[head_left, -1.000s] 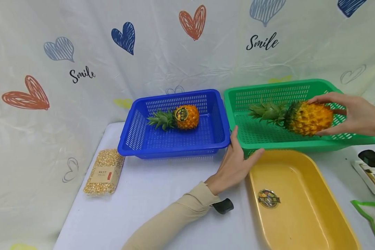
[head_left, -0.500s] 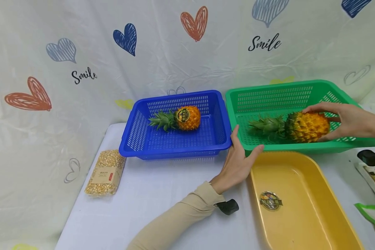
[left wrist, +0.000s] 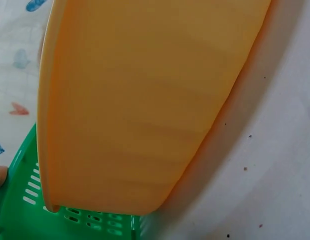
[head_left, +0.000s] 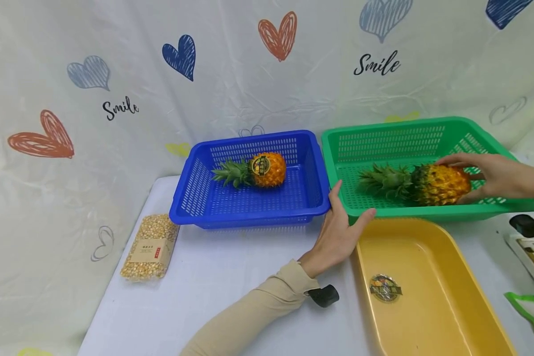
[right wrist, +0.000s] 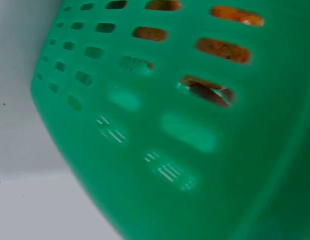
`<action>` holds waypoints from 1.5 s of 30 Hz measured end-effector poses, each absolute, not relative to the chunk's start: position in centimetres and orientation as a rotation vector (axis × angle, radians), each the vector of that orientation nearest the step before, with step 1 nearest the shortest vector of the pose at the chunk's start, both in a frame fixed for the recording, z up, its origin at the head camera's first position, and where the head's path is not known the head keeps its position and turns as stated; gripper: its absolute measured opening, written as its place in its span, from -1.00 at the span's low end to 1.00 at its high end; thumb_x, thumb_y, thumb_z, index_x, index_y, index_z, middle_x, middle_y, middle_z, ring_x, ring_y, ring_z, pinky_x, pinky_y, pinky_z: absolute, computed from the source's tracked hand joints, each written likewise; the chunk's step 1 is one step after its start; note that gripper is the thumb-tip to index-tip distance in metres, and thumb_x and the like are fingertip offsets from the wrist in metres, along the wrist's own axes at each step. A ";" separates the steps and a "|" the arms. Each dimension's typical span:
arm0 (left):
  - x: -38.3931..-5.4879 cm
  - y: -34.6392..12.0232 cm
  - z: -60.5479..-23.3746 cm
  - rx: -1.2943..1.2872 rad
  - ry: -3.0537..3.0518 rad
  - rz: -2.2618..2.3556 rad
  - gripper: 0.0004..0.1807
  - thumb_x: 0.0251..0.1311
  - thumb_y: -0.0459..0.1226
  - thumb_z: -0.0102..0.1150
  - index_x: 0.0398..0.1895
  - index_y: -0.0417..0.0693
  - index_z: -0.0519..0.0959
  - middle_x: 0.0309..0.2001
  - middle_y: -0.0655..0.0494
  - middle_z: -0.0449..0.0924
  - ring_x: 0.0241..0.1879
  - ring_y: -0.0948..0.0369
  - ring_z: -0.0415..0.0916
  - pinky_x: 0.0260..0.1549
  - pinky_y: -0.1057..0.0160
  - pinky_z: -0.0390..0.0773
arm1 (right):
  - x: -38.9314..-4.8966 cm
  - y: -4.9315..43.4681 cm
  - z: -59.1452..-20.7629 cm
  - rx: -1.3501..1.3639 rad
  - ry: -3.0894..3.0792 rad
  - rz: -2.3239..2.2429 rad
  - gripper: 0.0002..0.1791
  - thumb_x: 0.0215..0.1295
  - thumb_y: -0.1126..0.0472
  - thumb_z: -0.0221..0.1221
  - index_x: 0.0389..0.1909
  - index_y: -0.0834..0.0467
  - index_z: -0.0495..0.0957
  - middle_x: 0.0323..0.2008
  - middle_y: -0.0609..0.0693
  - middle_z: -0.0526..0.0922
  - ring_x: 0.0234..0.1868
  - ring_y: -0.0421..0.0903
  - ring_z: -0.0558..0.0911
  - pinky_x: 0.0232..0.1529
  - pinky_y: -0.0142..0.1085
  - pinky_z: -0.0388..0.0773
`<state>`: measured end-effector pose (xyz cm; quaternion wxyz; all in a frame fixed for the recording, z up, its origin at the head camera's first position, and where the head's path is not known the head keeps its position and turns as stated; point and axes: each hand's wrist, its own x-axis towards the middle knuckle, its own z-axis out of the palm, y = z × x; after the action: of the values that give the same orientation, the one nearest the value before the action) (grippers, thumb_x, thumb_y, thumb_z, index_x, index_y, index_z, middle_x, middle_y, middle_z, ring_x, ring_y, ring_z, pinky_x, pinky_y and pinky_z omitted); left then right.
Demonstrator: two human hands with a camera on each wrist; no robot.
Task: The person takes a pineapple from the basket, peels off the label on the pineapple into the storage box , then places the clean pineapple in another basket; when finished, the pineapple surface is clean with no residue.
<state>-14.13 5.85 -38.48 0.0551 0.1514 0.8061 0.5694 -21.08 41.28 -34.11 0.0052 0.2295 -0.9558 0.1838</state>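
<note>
A pineapple point(head_left: 442, 185) lies on its side in the green basket point(head_left: 427, 213), its leafy crown to the left. My right hand point(head_left: 498, 175) holds its right end, fingers over the far side and thumb at the near side. Orange skin shows through the slots of the green basket point(right wrist: 95, 150) in the right wrist view. With fingers extended and thumb spread, my left hand point(head_left: 335, 235) rests at the near corners where the blue basket point(head_left: 249, 216) and the green one meet. A smaller pineapple point(head_left: 269, 169) with a round label lies in the blue basket.
A yellow tray point(head_left: 427, 247) with a round sticker stands in front of the green basket. At the left lies a pack of corn kernels point(head_left: 149, 247). A white package point(head_left: 531, 254) and a green-edged bag point(head_left: 531, 311) are at the right edge.
My right hand has lowered the pineapple into the green basket, onto its floor. In the last half second it shifted only slightly. My left hand has stayed by the basket corners.
</note>
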 end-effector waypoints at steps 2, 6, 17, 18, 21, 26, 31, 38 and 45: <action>-14.1 5.8 -38.4 0.461 2.450 1.729 -0.03 0.51 0.18 0.07 0.70 0.27 -0.30 0.34 -0.43 0.46 0.51 -0.05 0.25 0.43 -0.01 0.36 | -21.3 41.2 -33.8 0.714 -3.022 0.545 0.06 -0.34 0.49 0.65 0.34 0.32 0.41 0.24 0.00 0.51 -0.02 -0.45 0.43 -0.13 0.15 0.69; -14.2 5.8 -38.4 0.464 2.457 1.722 -0.04 0.52 0.18 0.06 0.70 0.27 -0.30 0.43 -0.44 0.34 0.49 -0.05 0.29 0.41 0.01 0.39 | -21.5 41.3 -33.8 0.737 -3.035 0.588 0.07 -0.34 0.54 0.63 0.36 0.34 0.39 0.26 -0.12 0.47 0.00 -0.66 0.30 -0.10 0.22 0.67; -14.3 5.8 -38.6 0.491 2.460 1.724 -0.04 0.52 0.17 0.06 0.70 0.24 -0.30 0.43 -0.45 0.34 0.53 -0.01 0.22 0.46 0.01 0.33 | -21.4 40.2 -32.9 0.749 -3.079 0.498 0.07 -0.34 0.58 0.61 0.36 0.38 0.38 0.20 0.32 0.52 0.02 -0.08 0.57 -0.19 -0.03 0.72; -14.3 5.8 -38.6 0.489 2.460 1.723 -0.04 0.52 0.17 0.06 0.70 0.24 -0.30 0.43 -0.45 0.34 0.53 -0.01 0.22 0.45 0.00 0.34 | -21.4 40.0 -32.7 0.745 -3.091 0.480 0.07 -0.33 0.58 0.61 0.36 0.38 0.37 0.20 0.33 0.51 0.02 0.09 0.58 -0.21 -0.10 0.72; -14.3 5.8 -38.6 0.480 2.468 1.714 -0.04 0.52 0.17 0.06 0.70 0.24 -0.29 0.42 -0.43 0.35 0.52 -0.01 0.24 0.43 0.00 0.36 | -21.4 39.5 -32.3 0.746 -3.113 0.465 0.07 -0.31 0.60 0.60 0.38 0.42 0.35 0.22 0.36 0.48 0.02 0.28 0.57 -0.25 -0.21 0.68; -14.2 5.8 -38.6 0.485 2.466 1.712 -0.04 0.52 0.17 0.07 0.70 0.22 -0.28 0.43 -0.43 0.34 0.54 0.00 0.20 0.45 0.00 0.33 | -21.2 39.2 -32.0 0.757 -3.128 0.506 0.07 -0.29 0.63 0.58 0.38 0.51 0.30 0.25 0.47 0.39 0.09 0.42 0.52 -0.12 0.16 0.68; -14.2 5.8 -38.6 0.480 2.465 1.709 -0.04 0.51 0.18 0.07 0.70 0.25 -0.28 0.31 -0.44 0.48 0.52 0.00 0.25 0.43 0.00 0.37 | -21.1 39.0 -31.9 0.766 -3.138 0.511 0.04 -0.18 0.54 0.59 0.39 0.52 0.28 0.29 0.52 0.34 0.18 0.50 0.43 -0.01 0.37 0.55; -14.2 5.7 -38.6 0.494 2.461 1.702 -0.04 0.51 0.19 0.06 0.70 0.25 -0.28 -0.27 -0.32 0.64 0.42 0.00 0.40 0.38 0.03 0.43 | -21.2 38.6 -31.9 0.737 -3.181 0.519 0.02 -0.02 0.34 0.61 0.44 0.43 0.27 0.32 0.51 0.33 0.27 0.51 0.35 0.04 0.39 0.48; -14.2 5.8 -38.6 0.482 2.469 1.699 -0.05 0.51 0.19 0.07 0.70 0.26 -0.27 0.01 -0.37 0.64 0.47 0.01 0.33 0.39 0.03 0.41 | -21.2 38.4 -32.0 0.730 -3.167 0.579 -0.02 -0.03 0.34 0.62 0.41 0.43 0.33 0.27 0.47 0.36 0.16 0.39 0.46 -0.06 0.25 0.58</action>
<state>-14.21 5.82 -38.62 0.0530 0.1585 0.8123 0.5588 -21.25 38.41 -31.99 -0.0800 0.2204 -0.9563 0.1749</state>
